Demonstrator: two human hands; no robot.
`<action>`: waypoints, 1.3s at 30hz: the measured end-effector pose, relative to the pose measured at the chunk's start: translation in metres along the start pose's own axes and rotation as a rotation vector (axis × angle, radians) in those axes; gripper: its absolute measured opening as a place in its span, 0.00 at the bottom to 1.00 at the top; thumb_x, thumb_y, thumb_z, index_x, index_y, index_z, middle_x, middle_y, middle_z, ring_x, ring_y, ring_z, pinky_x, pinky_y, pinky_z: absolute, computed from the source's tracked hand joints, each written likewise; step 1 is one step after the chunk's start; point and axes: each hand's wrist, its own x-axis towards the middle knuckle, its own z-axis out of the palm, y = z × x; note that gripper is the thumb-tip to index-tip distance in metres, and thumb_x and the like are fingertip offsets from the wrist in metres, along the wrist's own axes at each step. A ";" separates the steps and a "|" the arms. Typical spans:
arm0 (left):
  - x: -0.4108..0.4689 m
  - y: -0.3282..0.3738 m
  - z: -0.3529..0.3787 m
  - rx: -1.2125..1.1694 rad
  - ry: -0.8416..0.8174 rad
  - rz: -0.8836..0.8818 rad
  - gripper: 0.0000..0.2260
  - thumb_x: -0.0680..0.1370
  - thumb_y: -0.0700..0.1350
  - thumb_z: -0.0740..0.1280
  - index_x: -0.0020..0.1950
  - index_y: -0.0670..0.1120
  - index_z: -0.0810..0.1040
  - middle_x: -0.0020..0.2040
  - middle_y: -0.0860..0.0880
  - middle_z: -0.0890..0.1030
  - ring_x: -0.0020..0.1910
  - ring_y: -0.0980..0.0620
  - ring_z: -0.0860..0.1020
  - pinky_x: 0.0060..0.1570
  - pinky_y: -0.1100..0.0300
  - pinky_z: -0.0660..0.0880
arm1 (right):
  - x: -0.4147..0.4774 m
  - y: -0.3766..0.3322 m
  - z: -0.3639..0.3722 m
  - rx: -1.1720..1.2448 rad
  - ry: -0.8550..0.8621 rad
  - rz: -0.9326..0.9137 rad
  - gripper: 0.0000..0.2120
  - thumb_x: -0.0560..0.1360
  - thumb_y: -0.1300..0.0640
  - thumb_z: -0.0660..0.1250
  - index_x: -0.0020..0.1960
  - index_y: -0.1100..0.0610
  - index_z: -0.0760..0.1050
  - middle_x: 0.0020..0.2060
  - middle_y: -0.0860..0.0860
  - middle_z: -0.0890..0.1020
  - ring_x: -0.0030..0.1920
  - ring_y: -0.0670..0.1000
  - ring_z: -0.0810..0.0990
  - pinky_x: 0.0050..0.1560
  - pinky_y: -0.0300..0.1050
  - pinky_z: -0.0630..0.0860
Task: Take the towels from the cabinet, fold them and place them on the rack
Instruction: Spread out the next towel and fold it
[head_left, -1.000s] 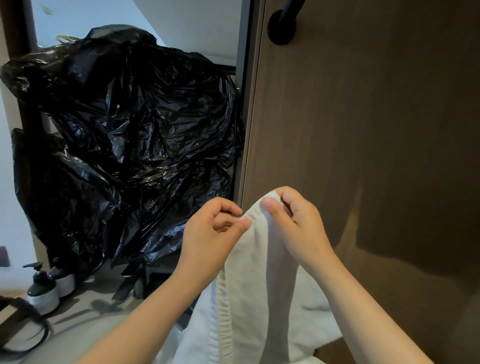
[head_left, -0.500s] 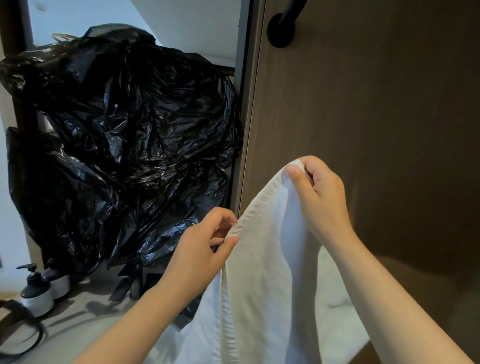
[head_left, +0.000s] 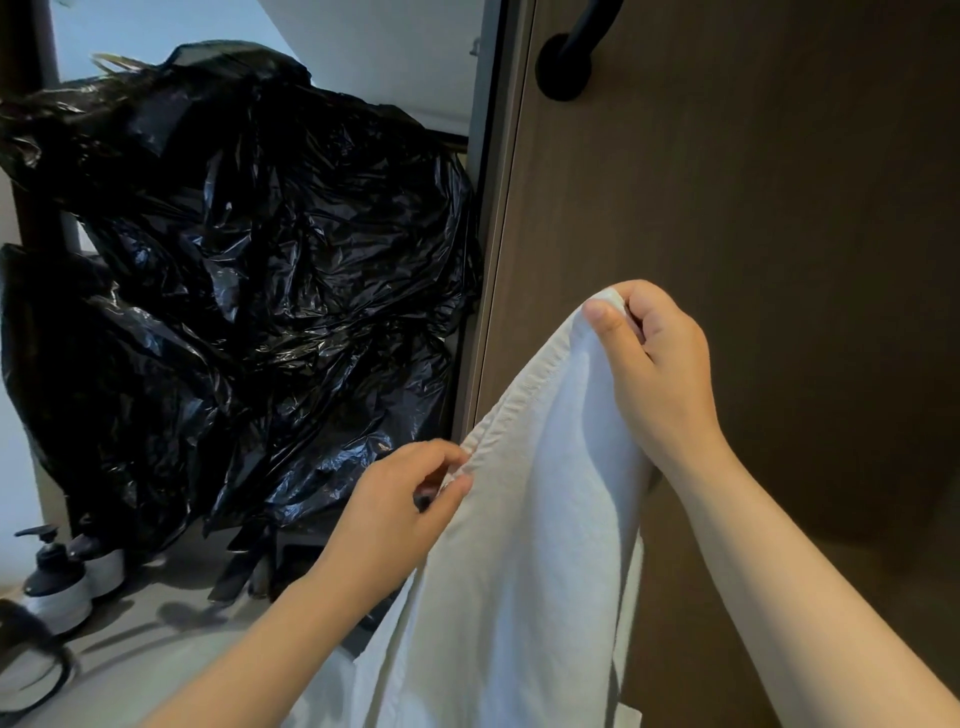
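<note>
Head view: white terry-cloth towel (head_left: 524, 545) hung in front of the person, held up by its stitched hem edge. Right hand (head_left: 660, 374) was the higher one, thumb and curled fingers pinching the top corner. Left hand (head_left: 395, 514) sat lower and to the left, thumb and fingertips pinching the same hem. The hem ran diagonally between the two grips, and the rest of the cloth dropped out of frame at the bottom.

Brown wood-grain door panel (head_left: 753, 182) stood just behind the right hand, with bare panel above and to the right of it. Black bar handle on a round mount (head_left: 566, 62) was well above. Grey vertical door edge (head_left: 483, 260) ran just beyond the left hand.

Crumpled black plastic bags (head_left: 249, 291) were piled near the left hand, filling the left side. White pump bottles with black tops (head_left: 57, 587) stood on the grey counter (head_left: 156, 623) at far left, too small to read any print. Black cord loop (head_left: 31, 660) lay beside them.
</note>
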 end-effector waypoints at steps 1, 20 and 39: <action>-0.001 -0.004 0.000 0.006 -0.012 -0.011 0.03 0.77 0.46 0.68 0.46 0.50 0.81 0.41 0.57 0.80 0.43 0.56 0.78 0.44 0.60 0.77 | 0.000 -0.001 -0.001 -0.003 0.001 0.000 0.10 0.81 0.54 0.62 0.44 0.56 0.76 0.38 0.46 0.78 0.43 0.44 0.76 0.37 0.28 0.69; -0.010 -0.075 -0.020 0.196 -0.112 -0.303 0.14 0.79 0.47 0.66 0.34 0.44 0.73 0.30 0.48 0.72 0.31 0.51 0.70 0.32 0.57 0.64 | -0.014 0.021 -0.036 -0.124 0.159 0.109 0.09 0.82 0.52 0.61 0.45 0.54 0.75 0.38 0.41 0.76 0.42 0.35 0.75 0.39 0.22 0.69; 0.008 -0.093 -0.045 0.317 -0.135 -0.281 0.07 0.75 0.40 0.71 0.41 0.52 0.81 0.39 0.55 0.80 0.38 0.59 0.77 0.36 0.67 0.71 | -0.038 0.070 -0.064 -0.147 0.361 0.336 0.10 0.82 0.50 0.60 0.49 0.54 0.76 0.39 0.41 0.76 0.41 0.41 0.77 0.40 0.31 0.69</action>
